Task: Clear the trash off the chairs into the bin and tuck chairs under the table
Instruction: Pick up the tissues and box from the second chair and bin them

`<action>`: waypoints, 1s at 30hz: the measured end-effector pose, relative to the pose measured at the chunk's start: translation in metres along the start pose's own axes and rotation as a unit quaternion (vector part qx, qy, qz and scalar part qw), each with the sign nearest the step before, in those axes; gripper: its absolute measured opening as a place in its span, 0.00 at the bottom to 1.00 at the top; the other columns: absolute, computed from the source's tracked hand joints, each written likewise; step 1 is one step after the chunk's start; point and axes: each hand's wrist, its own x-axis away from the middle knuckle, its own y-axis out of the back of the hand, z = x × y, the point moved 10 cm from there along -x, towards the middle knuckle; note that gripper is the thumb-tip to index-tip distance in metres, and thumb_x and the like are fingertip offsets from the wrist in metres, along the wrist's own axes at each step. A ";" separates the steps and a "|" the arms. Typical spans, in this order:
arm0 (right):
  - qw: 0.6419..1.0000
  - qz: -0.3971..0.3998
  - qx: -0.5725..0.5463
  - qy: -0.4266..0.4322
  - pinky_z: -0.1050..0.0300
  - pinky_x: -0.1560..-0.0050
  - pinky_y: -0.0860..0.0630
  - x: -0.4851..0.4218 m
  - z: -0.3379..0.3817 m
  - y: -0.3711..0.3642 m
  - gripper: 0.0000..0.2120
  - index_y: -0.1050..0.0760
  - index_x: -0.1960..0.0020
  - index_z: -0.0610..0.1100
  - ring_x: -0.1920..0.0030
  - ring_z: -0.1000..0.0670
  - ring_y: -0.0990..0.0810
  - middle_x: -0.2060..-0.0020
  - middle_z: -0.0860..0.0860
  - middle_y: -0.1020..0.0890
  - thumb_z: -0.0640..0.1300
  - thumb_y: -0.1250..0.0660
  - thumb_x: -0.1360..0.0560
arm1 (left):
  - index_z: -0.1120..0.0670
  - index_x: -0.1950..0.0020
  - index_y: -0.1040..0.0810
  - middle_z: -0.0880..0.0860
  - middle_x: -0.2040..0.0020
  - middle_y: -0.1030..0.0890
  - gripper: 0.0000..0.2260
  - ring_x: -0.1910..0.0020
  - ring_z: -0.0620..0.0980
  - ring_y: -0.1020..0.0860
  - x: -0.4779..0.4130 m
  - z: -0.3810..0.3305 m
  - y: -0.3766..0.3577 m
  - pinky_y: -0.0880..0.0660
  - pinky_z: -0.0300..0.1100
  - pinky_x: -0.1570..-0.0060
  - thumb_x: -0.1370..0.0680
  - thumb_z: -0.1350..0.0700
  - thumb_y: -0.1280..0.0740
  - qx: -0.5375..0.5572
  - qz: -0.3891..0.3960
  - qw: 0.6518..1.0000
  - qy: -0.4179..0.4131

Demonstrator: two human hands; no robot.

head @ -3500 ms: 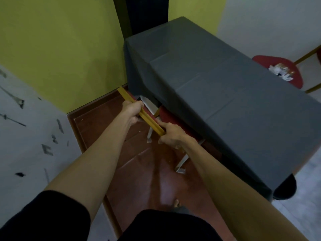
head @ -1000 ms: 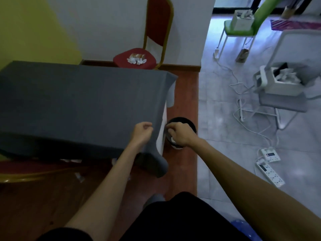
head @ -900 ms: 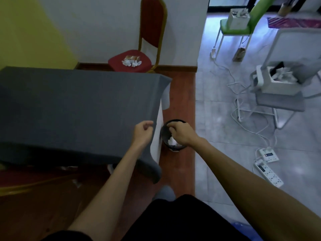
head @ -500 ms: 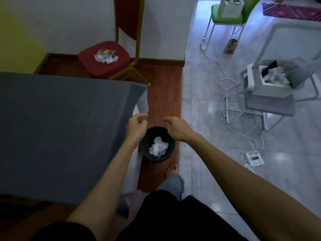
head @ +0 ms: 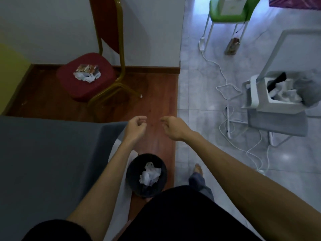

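Head view, near to far: black bin (head: 146,174) sits on the wood floor (head: 156,105) right at the person's feet, just beside the table corner, with crumpled white paper (head: 149,174) inside. One bare foot (head: 198,169) is planted on the tile to the right of the bin. Table with grey cloth (head: 48,153) fills the lower left; a white underlayer of the cloth hangs at the corner next to the bin. Both arms are stretched forward above the floor, past the bin. Left hand (head: 136,126) is loosely curled, fingers half closed, holding nothing. Right hand (head: 173,127) is the same: loose curl, thumb and fingers apart, empty. The hands are near each other but not touching. Further out, red chair with gold frame (head: 88,79) stands against the white wall, well apart from the table, not tucked in. Trash (head: 86,73) is on its seat: crumpled white paper plus a printed wrapper, roughly mid-seat. To the right on the tile: grey chair (head: 278,126) carrying a white box (head: 271,94) of clutter, white cables (head: 229,87) running across the floor, and a green chair (head: 229,13) at the far edge with a white box on it.
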 end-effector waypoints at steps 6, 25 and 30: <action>0.997 0.010 0.056 0.044 0.44 0.37 0.23 -0.123 -0.037 0.028 0.25 0.31 0.25 0.44 0.36 0.39 0.21 0.32 0.42 0.21 0.38 0.39 0.22 | 0.41 0.50 0.22 0.48 0.47 0.18 0.12 0.48 0.49 0.19 -0.102 -0.001 -0.060 0.19 0.54 0.47 0.24 0.59 0.37 0.037 -0.049 0.998 0.022; 0.952 0.155 0.087 0.249 0.47 0.28 0.30 -0.377 0.109 0.069 0.27 0.26 0.28 0.46 0.30 0.42 0.25 0.31 0.45 0.22 0.35 0.39 0.26 | 0.48 0.41 0.20 0.49 0.41 0.18 0.13 0.43 0.51 0.19 -0.249 -0.036 0.089 0.22 0.49 0.44 0.23 0.60 0.34 0.121 -0.309 0.934 0.130; 0.947 0.185 0.092 0.245 0.52 0.30 0.29 -0.423 0.174 0.097 0.25 0.24 0.29 0.44 0.32 0.42 0.23 0.34 0.44 0.20 0.33 0.40 0.25 | 0.49 0.39 0.20 0.50 0.41 0.18 0.14 0.43 0.51 0.20 -0.271 -0.067 0.151 0.21 0.49 0.42 0.23 0.59 0.34 0.135 -0.316 0.922 0.177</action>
